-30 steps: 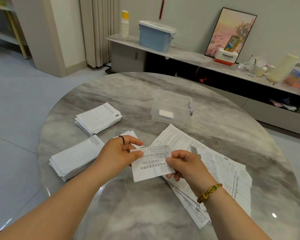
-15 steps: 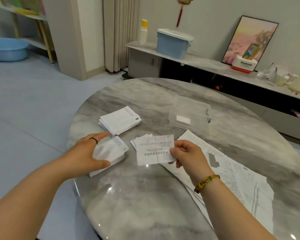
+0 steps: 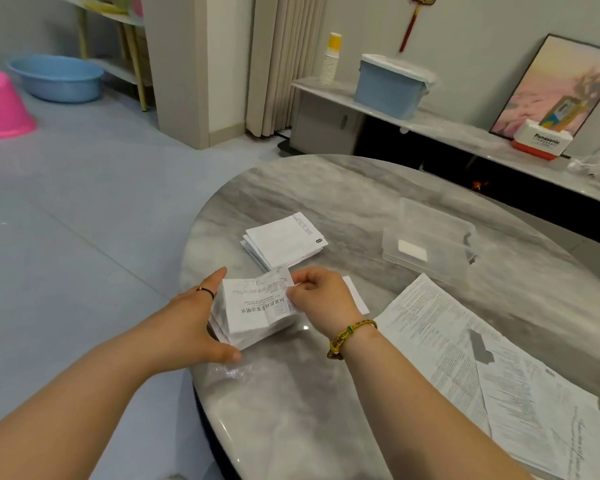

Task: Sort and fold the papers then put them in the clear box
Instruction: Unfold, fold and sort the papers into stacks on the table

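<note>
Two folded stacks (image 3: 284, 242), one clear box (image 3: 440, 233).

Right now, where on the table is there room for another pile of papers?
Bare marble: between the far folded stack and the clear box; behind both, up to the table's far edge; and at the near edge, between the near stack and the unfolded sheets. Crowded: the right side under those sheets, and the near stack with the folded leaflet.
</note>
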The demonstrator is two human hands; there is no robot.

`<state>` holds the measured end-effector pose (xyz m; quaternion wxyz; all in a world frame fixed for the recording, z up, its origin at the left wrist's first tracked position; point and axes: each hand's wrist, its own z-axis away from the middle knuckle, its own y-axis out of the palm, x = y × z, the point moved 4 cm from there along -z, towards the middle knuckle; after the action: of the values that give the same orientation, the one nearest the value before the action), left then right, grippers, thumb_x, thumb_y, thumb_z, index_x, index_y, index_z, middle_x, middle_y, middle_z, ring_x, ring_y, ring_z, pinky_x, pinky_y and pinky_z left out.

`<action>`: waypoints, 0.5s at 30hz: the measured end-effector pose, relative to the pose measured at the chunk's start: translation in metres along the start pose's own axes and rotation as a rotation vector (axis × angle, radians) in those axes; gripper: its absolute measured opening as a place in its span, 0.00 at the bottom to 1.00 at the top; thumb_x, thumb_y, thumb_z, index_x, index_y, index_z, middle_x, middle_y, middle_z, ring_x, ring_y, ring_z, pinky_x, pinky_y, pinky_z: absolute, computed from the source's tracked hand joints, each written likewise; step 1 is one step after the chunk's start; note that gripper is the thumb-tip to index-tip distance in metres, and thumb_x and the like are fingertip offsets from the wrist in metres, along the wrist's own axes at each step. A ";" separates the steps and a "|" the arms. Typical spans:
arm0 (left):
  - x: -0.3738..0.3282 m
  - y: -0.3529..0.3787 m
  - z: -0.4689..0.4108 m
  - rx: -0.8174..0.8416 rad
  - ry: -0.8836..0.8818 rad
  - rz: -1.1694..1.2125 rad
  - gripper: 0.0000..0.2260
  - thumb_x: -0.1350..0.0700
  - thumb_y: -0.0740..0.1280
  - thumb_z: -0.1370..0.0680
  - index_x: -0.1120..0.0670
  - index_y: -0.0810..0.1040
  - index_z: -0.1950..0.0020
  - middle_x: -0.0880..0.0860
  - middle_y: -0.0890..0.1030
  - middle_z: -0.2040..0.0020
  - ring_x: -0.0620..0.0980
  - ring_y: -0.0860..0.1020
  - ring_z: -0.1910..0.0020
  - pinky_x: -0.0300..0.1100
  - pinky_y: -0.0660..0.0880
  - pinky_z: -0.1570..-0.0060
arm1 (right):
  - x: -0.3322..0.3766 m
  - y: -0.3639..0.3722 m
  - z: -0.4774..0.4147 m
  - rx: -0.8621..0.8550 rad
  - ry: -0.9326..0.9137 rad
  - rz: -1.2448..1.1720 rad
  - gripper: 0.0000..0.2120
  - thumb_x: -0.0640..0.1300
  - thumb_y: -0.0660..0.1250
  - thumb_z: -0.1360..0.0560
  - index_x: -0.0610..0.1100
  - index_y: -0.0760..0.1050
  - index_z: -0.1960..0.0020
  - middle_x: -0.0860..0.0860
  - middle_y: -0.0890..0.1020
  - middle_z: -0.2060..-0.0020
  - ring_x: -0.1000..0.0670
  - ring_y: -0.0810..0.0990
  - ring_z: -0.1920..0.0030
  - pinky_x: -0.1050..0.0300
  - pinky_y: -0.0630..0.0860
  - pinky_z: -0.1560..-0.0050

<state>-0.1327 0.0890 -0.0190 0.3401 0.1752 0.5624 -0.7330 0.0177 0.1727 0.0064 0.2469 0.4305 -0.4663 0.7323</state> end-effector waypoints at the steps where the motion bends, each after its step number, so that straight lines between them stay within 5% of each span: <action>1: 0.001 -0.001 -0.001 -0.010 -0.007 0.011 0.55 0.50 0.77 0.37 0.47 0.38 0.25 0.47 0.60 0.26 0.46 0.63 0.29 0.39 0.63 0.32 | -0.001 0.003 -0.001 0.005 0.000 0.020 0.10 0.35 0.61 0.26 0.47 0.73 0.63 0.56 0.74 0.70 0.57 0.72 0.65 0.66 0.69 0.61; 4: 0.000 -0.003 -0.003 -0.021 -0.032 0.027 0.56 0.52 0.77 0.36 0.47 0.37 0.25 0.49 0.63 0.27 0.46 0.67 0.32 0.35 0.65 0.38 | -0.006 0.010 -0.005 -0.001 0.001 0.102 0.13 0.36 0.61 0.26 0.51 0.70 0.65 0.57 0.71 0.72 0.56 0.71 0.67 0.63 0.69 0.61; 7: 0.000 -0.002 -0.002 0.003 -0.030 0.008 0.57 0.51 0.78 0.37 0.48 0.36 0.25 0.49 0.61 0.27 0.47 0.65 0.30 0.37 0.64 0.35 | -0.009 0.015 -0.006 -0.010 -0.007 0.199 0.07 0.38 0.61 0.26 0.50 0.72 0.57 0.58 0.70 0.71 0.51 0.72 0.60 0.57 0.71 0.51; 9: -0.004 -0.001 0.000 0.020 -0.024 -0.027 0.56 0.50 0.77 0.36 0.49 0.36 0.25 0.50 0.58 0.26 0.47 0.62 0.28 0.37 0.61 0.33 | -0.009 0.017 -0.006 -0.010 -0.024 0.289 0.09 0.39 0.60 0.26 0.49 0.75 0.49 0.57 0.72 0.68 0.49 0.75 0.55 0.55 0.70 0.44; 15: -0.013 0.004 -0.004 0.007 -0.009 -0.093 0.53 0.46 0.75 0.35 0.50 0.39 0.25 0.50 0.57 0.25 0.47 0.59 0.27 0.39 0.62 0.31 | -0.004 0.019 -0.006 -0.083 -0.104 0.513 0.12 0.43 0.59 0.25 0.48 0.74 0.42 0.53 0.80 0.54 0.48 0.74 0.43 0.57 0.61 0.44</action>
<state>-0.1212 0.0958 -0.0153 0.3074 0.1468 0.5657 -0.7509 0.0033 0.1699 -0.0073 0.0463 0.3247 -0.6019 0.7281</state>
